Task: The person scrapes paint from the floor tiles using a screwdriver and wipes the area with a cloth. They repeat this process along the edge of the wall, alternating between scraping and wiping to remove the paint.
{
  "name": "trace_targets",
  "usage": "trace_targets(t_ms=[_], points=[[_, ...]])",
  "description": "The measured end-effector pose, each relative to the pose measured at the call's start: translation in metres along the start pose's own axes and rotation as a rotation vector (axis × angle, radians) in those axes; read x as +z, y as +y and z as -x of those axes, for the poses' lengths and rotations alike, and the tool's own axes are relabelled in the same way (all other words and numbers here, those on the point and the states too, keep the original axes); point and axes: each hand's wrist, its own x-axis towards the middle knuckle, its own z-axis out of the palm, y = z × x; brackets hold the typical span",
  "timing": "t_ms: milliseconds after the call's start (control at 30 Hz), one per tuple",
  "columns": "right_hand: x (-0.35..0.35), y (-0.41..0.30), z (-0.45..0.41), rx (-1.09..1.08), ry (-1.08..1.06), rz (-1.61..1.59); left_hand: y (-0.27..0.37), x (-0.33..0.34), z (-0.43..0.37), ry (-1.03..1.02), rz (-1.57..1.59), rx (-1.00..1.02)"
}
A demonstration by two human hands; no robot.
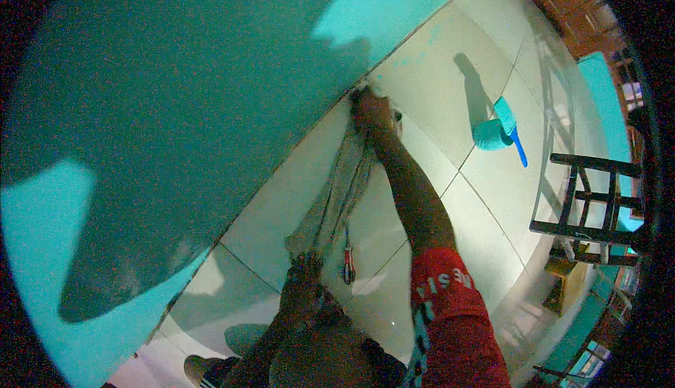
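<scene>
My right hand (372, 109), at the end of a red-sleeved arm, presses a bunched grey-brown cloth (340, 187) at the foot of the teal-painted wall (211, 98). The cloth stretches from there down to my left hand (305, 269), which appears in shadow and grips its lower end. A small pale object with a dark spot (397, 116) shows beside my right hand, too blurred to name. On the tiles right of the cloth lies a screwdriver (348, 267) with a red and black handle.
A paintbrush (511, 129) with a blue handle leans across a teal-smeared container (490, 136) on the tile floor (485, 214). Further right stands a dark wooden frame (590, 198), perhaps a stool. Brown wooden furniture (564, 3) is at the upper right. Teal spots mark the floor near the wall.
</scene>
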Motion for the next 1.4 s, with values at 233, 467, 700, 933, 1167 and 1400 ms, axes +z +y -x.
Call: trace_targets(t_ms=[233, 467, 700, 933, 1167, 1400], points=[[-0.018, 0.009, -0.002, 0.002, -0.157, -0.205, -0.003, 0.003, 0.007, 0.104, 0.087, 0.101], [0.003, 0.01, -0.008, -0.059, 0.065, 0.096, 0.001, 0.008, -0.003, -0.091, 0.31, -0.236], [-0.012, 0.016, 0.02, 0.215, -0.005, -0.108, -0.005, 0.009, 0.009, -0.007, -0.063, 0.004], [-0.012, 0.011, 0.022, 0.332, 0.144, -0.087, 0.0, 0.006, 0.003, -0.048, -0.062, 0.016], [-0.024, 0.007, 0.023, 0.219, -0.176, -0.009, 0.002, 0.003, 0.004, -0.044, -0.097, -0.005], [-0.021, 0.004, 0.027, 0.314, -0.093, -0.024, 0.003, -0.002, 0.0, -0.04, -0.029, -0.031]])
